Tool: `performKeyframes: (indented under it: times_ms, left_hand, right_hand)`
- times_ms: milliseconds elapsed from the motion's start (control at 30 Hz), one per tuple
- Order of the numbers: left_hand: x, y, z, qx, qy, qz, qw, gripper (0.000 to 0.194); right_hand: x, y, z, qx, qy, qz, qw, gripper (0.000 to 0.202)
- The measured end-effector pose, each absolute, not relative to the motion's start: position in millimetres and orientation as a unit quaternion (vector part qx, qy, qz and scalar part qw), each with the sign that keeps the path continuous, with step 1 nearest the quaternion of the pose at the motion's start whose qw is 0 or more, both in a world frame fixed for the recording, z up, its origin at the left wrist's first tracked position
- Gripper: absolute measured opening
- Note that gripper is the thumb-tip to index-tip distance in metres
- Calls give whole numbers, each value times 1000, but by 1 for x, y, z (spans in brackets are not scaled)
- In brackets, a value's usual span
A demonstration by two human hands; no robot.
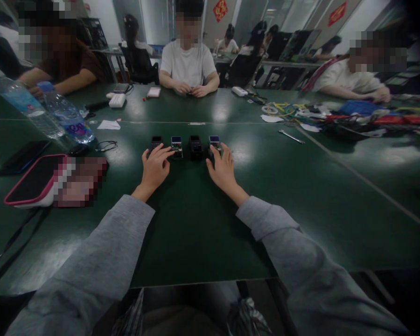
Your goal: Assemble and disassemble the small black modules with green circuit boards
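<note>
A row of several small box-like devices stands on the dark green table (199, 210) in front of me. At the left end is a black device (157, 139), partly covered by my left hand (155, 169). That hand's fingers stretch right, their tips at a device with a small screen and exposed parts (177, 145); whether they touch it I cannot tell. Right of it stands another black device (195, 147). My right hand (224, 170) has its fingers apart over the lower part of the rightmost screen device (214, 139), with no clear grip showing.
Two plastic bottles, one with a blue cap (65, 112), stand at the left near a pink-rimmed case (35, 179). A wrench (291, 136) and a heap of cables (294, 112) lie to the right. Across the table sits a person in a white shirt (187, 65).
</note>
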State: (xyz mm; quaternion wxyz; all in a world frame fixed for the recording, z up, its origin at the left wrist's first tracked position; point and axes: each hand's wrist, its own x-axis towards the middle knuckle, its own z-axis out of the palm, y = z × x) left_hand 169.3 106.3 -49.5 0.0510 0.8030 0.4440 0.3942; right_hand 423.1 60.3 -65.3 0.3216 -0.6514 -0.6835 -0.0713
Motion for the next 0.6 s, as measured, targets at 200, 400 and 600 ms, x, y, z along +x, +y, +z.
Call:
performKeyframes:
  times_ms: [200,400,600]
  left_hand:
    - [164,118,-55,751,487,442,59,42]
    - [158,123,-57,726,500,464,89,40]
    - [158,122,-56,719,503,468,102,39]
  right_hand:
    - [434,70,-74,-633,-692,-18,347,49]
    - [440,74,-72,-622,-702,22,345,49]
    - [447,76,-70,-615,-705,23,353,46]
